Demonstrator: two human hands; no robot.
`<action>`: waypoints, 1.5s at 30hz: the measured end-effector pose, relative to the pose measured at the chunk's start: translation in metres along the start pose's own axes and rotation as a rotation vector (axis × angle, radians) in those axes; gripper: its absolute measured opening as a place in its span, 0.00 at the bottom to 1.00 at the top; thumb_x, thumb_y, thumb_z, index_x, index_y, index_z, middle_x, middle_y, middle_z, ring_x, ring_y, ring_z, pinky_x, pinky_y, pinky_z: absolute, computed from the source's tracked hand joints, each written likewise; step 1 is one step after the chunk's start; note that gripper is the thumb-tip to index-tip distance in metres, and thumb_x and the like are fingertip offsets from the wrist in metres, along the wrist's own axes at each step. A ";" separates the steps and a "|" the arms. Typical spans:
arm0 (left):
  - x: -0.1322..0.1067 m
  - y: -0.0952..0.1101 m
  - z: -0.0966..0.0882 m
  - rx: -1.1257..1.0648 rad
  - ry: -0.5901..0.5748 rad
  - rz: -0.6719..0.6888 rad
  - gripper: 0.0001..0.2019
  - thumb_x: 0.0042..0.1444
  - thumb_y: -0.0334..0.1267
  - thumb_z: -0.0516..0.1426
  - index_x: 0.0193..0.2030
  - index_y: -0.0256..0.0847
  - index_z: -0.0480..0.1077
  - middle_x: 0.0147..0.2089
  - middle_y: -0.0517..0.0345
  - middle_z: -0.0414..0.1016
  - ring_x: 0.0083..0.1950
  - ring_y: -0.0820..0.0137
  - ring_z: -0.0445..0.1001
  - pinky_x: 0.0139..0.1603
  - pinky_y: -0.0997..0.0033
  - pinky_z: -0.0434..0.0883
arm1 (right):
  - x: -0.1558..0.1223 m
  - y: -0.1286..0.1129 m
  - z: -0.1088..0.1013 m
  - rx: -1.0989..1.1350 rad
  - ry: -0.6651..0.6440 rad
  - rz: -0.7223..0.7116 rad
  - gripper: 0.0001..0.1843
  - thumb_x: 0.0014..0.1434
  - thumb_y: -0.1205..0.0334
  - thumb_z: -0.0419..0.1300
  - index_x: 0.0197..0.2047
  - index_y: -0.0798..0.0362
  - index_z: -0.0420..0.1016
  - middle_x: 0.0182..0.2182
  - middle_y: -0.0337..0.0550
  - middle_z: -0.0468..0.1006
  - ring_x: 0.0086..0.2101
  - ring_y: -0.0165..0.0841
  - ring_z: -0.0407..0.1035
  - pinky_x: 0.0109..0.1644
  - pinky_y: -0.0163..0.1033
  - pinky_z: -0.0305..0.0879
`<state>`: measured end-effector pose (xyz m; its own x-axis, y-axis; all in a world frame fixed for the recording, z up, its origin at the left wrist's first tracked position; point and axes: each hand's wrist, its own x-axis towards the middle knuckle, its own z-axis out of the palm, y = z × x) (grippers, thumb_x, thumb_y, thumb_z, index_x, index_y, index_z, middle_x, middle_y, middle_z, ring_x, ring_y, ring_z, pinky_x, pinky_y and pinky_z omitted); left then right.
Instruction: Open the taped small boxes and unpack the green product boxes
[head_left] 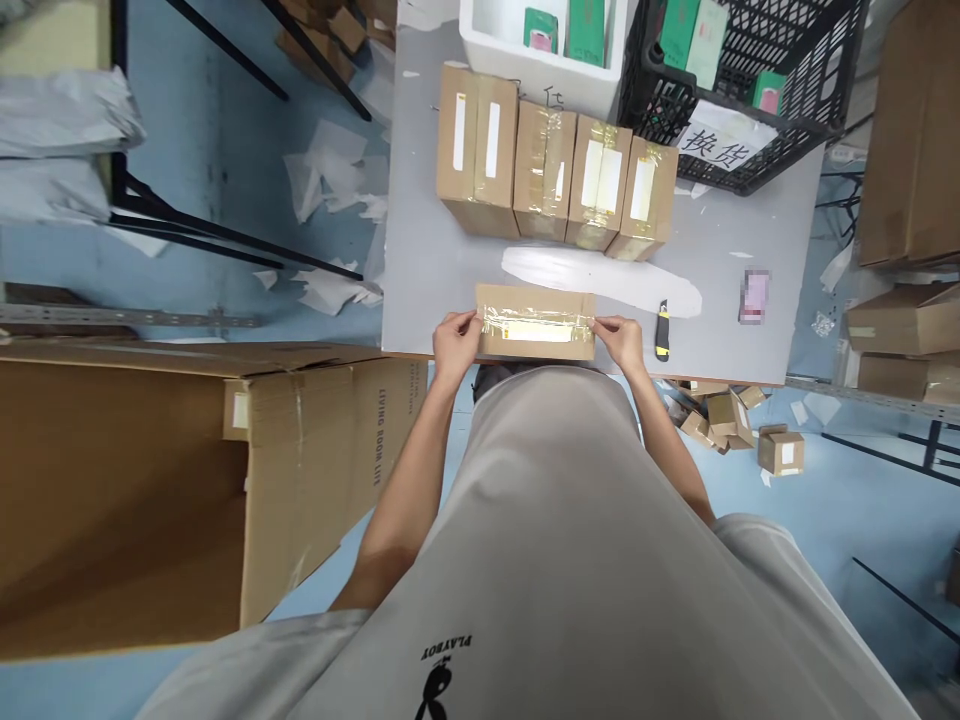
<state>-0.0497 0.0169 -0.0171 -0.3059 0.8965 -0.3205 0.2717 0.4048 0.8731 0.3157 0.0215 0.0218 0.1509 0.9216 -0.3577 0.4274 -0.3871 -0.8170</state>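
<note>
A small cardboard box (536, 347) with clear tape and a white label strip lies at the near edge of the grey table, close to my body. At its left end, the fingertips of my left hand (457, 347) are pinched on the corner. My right hand (622, 344) pinches the opposite end in the same way. Whether the fingers grip the cardboard or the tape on it is too small to tell. Just right of my right hand lies a yellow-and-black utility knife (662, 332). Behind the box stretches a flat white strip (600, 280).
Several taped cartons (546, 170) stand in a row farther back. Behind them are a white bin (540, 65) and a black crate (750, 178) holding green boxes. A small pink item (754, 297) lies right. A large open carton (322, 450) is on my left.
</note>
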 end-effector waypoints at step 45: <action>-0.008 0.000 0.019 0.024 -0.085 -0.224 0.19 0.66 0.49 0.67 0.53 0.37 0.89 0.61 0.40 0.93 0.65 0.49 0.89 0.74 0.53 0.80 | 0.018 0.031 0.020 0.041 -0.286 0.070 0.40 0.64 0.16 0.72 0.48 0.48 0.95 0.49 0.49 0.96 0.60 0.57 0.87 0.72 0.61 0.82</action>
<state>-0.0305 0.0134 -0.0216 -0.2830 0.7956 -0.5356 0.2276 0.5982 0.7684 0.3135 0.0260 -0.0194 -0.0809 0.8493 -0.5216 0.3877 -0.4553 -0.8015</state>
